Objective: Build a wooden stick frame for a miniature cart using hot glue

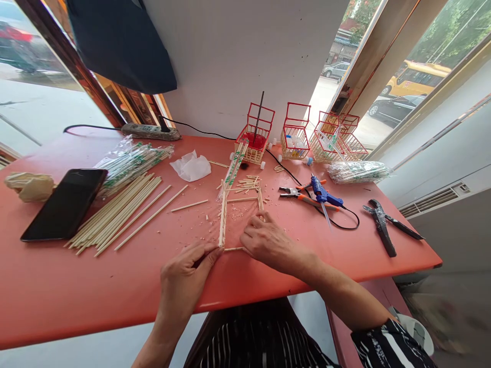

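Observation:
A rectangular frame of pale sticks (223, 220) stands near the front of the red table (126, 291). My left hand (188, 271) pinches its near left corner between thumb and fingers. My right hand (268, 240) is closed round the frame's near right part, and its fingers hide that corner. A thin stick (233, 249) runs between the two hands. Short cut sticks (249, 182) lie just behind the frame, with crumbs scattered about. Long sticks (118, 214) lie in a pile to the left.
At the back stand small red-edged stick baskets (295, 140). A blue glue gun (325, 194), orange-handled pliers (289, 192) and black cutters (380, 225) lie to the right. To the left are a phone (65, 204), wrapped sticks (130, 161) and a power strip (151, 131).

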A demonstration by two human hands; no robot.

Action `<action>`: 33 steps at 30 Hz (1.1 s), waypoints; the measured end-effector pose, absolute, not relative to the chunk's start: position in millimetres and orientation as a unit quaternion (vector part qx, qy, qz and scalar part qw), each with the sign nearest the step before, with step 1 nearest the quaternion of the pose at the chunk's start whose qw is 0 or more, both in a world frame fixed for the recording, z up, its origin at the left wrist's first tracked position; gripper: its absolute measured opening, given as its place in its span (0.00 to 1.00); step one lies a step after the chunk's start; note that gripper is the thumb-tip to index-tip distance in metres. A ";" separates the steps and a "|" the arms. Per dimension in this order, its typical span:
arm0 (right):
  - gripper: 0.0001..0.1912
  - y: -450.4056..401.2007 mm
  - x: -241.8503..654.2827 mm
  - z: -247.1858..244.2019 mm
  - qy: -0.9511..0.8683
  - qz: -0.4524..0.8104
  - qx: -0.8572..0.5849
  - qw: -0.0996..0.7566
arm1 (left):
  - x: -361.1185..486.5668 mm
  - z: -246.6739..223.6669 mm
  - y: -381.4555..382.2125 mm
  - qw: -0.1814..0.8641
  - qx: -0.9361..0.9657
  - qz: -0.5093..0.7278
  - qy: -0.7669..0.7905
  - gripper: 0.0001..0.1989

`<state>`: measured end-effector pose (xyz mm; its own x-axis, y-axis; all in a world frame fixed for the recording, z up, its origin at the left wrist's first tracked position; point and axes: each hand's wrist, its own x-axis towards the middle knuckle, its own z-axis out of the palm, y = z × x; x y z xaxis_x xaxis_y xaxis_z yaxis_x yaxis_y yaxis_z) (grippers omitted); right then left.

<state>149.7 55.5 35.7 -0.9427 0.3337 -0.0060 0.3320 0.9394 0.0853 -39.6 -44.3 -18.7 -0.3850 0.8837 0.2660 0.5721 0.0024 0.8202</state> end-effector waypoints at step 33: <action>0.08 56.4 150.2 32.6 0.984 0.056 0.167 0.000 | -40.1 -18.8 -43.7 0.164 0.537 0.475 0.677 0.13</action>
